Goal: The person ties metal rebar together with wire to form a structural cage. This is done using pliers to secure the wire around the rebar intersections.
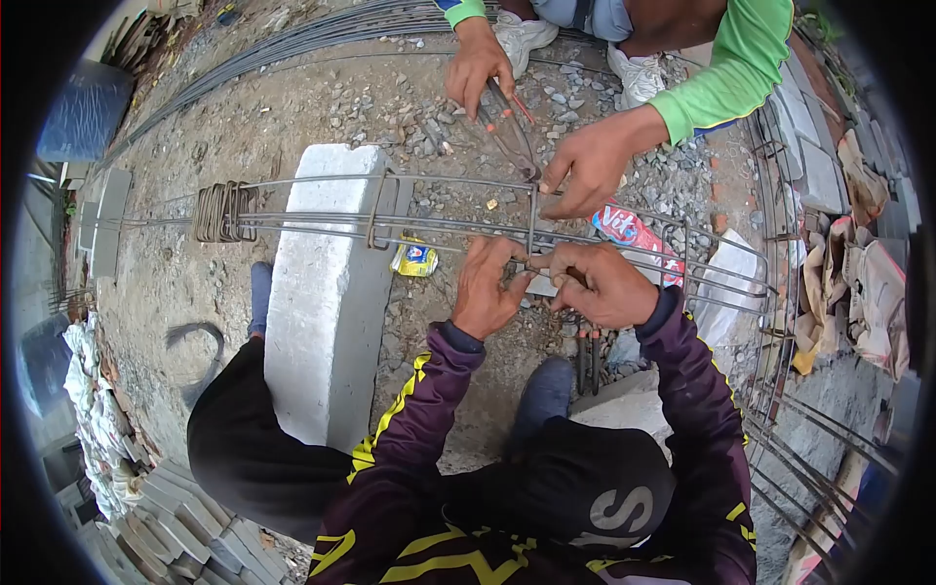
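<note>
My left hand (486,288) is closed, its thumb and fingers pinching the lower bar of a long rebar cage (439,226) beside a rectangular stirrup (532,219). Right across from it, my right hand (606,285) is closed too, fingertips pressed together at the same joint. Whatever is between those fingertips is too small to make out. A co-worker's hand holds pincers (507,136), their jaws at the stirrup's upper corner. The co-worker's other hand (590,171) touches the bars close by. Below my right hand, another tool with dark handles (589,361) lies on the ground.
A concrete block (327,273) supports the cage on the left. Bunched stirrups (224,213) hang at its left end. Loose tie wire (200,356) lies near my leg. Wrappers, a red one (634,234) among them, litter the gravel. Long rebars (292,44) run behind.
</note>
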`<action>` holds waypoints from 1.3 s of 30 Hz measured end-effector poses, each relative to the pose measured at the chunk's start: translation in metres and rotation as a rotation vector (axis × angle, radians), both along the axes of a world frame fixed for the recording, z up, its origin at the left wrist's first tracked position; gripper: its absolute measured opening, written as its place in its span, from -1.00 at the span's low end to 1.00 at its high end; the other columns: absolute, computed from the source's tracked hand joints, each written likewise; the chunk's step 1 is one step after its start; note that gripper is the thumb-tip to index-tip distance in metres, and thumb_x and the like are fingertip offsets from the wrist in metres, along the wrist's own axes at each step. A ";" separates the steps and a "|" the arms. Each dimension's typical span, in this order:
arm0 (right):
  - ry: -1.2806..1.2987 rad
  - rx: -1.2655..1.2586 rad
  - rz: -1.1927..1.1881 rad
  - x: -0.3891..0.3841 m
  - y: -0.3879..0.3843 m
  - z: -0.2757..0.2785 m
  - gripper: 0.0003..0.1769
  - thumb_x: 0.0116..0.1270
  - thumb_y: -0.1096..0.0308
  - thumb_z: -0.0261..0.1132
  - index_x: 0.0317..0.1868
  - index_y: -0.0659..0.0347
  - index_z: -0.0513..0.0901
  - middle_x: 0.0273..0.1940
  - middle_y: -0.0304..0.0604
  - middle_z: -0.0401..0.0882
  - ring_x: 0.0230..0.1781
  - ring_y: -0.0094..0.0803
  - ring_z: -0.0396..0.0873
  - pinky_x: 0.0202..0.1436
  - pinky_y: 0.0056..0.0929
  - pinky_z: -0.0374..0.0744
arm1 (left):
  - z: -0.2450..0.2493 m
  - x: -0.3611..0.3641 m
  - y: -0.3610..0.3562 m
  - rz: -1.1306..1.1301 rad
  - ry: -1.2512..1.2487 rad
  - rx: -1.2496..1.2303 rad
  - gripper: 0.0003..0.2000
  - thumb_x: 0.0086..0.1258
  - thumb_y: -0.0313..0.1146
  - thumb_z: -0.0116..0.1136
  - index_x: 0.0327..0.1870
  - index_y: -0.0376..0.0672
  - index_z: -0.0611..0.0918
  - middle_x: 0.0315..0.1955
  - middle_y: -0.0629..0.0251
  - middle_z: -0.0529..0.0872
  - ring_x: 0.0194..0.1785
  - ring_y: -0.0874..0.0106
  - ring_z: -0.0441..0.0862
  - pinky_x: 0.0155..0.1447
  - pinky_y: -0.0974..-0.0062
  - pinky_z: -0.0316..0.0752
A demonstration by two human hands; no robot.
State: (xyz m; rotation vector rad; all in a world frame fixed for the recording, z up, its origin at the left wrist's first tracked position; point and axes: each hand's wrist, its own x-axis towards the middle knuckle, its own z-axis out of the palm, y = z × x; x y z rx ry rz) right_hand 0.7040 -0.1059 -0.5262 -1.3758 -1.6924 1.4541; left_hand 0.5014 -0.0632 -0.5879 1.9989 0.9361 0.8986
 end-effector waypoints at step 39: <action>-0.439 0.600 -0.216 0.013 -0.009 -0.005 -0.55 0.10 0.63 0.34 0.05 0.22 0.59 -0.15 0.02 0.57 -0.18 -0.02 0.59 -0.10 -0.20 0.57 | 0.005 -0.001 0.002 0.021 -0.003 -0.159 -0.83 0.16 -0.45 0.39 -0.33 -0.17 0.58 -0.45 0.31 0.56 -0.28 0.27 0.45 -0.19 0.33 0.36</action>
